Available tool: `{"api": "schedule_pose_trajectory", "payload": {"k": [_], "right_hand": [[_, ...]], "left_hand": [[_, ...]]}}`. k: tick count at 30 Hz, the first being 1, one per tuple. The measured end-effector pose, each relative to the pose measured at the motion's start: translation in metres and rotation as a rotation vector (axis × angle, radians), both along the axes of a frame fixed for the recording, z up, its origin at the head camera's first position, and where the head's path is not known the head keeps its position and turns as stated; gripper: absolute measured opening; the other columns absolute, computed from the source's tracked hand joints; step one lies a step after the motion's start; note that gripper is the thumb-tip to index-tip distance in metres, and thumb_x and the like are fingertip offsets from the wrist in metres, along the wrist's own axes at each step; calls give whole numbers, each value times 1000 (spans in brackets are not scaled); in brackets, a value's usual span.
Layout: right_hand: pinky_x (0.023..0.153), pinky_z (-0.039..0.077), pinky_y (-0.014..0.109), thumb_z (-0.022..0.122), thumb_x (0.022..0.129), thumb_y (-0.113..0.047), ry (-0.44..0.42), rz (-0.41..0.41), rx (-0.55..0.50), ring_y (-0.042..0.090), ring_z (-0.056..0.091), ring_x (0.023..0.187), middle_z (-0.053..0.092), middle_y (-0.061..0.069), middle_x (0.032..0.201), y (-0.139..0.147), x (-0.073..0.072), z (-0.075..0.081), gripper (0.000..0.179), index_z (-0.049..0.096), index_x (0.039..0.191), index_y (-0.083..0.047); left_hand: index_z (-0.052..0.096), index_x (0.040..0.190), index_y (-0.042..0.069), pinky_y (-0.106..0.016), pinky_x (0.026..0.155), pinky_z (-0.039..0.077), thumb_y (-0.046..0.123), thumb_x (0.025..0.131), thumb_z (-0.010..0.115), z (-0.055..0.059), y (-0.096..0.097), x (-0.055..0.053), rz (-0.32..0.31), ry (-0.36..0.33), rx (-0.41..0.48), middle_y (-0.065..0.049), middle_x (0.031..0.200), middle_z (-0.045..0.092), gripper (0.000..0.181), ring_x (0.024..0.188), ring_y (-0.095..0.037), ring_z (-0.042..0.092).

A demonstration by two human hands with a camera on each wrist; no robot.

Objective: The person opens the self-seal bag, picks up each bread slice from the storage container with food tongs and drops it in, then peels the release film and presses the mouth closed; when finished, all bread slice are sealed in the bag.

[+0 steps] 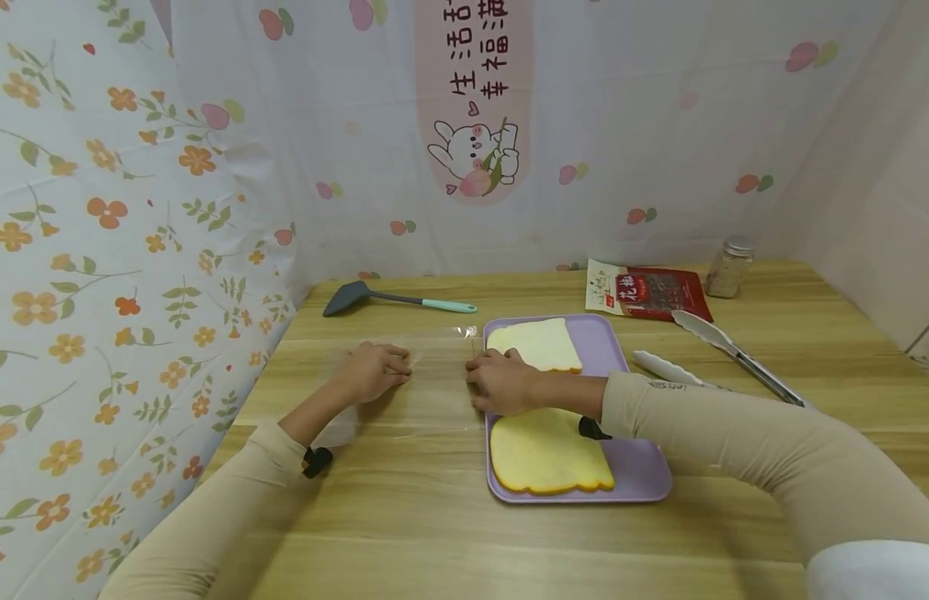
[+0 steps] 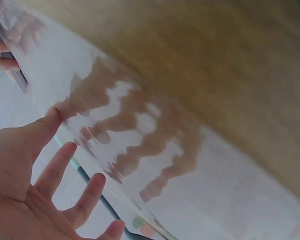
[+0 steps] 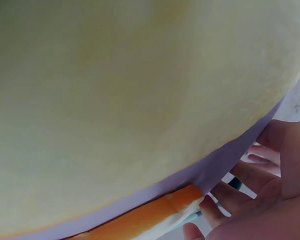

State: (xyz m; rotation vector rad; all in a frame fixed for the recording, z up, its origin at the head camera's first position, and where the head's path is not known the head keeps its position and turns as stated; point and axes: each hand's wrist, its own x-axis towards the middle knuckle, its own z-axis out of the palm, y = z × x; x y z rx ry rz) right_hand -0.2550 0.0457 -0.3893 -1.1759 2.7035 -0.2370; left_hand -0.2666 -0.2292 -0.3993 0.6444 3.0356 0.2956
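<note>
A clear plastic bag or sheet (image 1: 434,400) lies flat on the wooden table, glossy and reflecting the fingers in the left wrist view. My left hand (image 1: 370,373) rests on its left part, fingers spread and thumb tip (image 2: 54,112) touching the film. At the film's right edge, beside the purple tray (image 1: 644,475), is my right hand (image 1: 505,382), its fingertips down at the tray's left rim. On the tray are two pale bread slices with orange-brown crust, one farther slice (image 1: 535,342) and one nearer slice (image 1: 550,454). My right hand and forearm pass over the tray between them.
A spatula (image 1: 397,298) with a mint handle lies at the back left. Metal tongs (image 1: 741,358) lie right of the tray. Behind them are a red spice packet (image 1: 651,292) and a glass jar (image 1: 730,267). A printed curtain (image 1: 344,125) hangs behind the table.
</note>
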Motion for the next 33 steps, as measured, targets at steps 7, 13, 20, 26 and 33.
{"api": "schedule_pose_trajectory", "payload": {"k": [7,13,20,26,33], "right_hand": [[93,36,58,62,96,-28,19,27,12,37,38,136,49,15,147,-2,-1,-2,38,65,129,-8],[93,36,56,65,95,-28,27,43,27,34,38,135,50,15,143,-4,-1,2,38,65,127,-7],[91,37,51,65,96,-32,27,49,36,31,42,125,51,12,137,-5,-1,2,40,64,129,-9],[90,38,49,66,95,-37,38,57,50,29,42,125,51,11,137,-6,-2,0,37,66,122,-12],[90,42,48,66,94,-34,105,104,105,26,52,116,59,10,126,-7,-4,4,31,67,115,-11]], "left_hand": [[80,106,27,-46,71,47,31,91,72,2,-1,0,2,0,11,3,135,63,16,121,-36,58],[81,101,21,-26,54,45,24,92,73,5,-2,-1,-33,12,62,-3,132,65,13,110,-28,66],[79,101,12,-41,86,54,15,92,72,2,-8,0,-36,-17,233,-10,133,63,12,117,-31,63],[79,101,8,-48,95,50,12,92,72,1,-11,1,-47,-23,319,-14,133,63,12,122,-35,59],[79,99,4,-49,96,49,9,89,74,1,-14,2,-5,-50,451,-15,131,63,12,124,-36,57]]}}
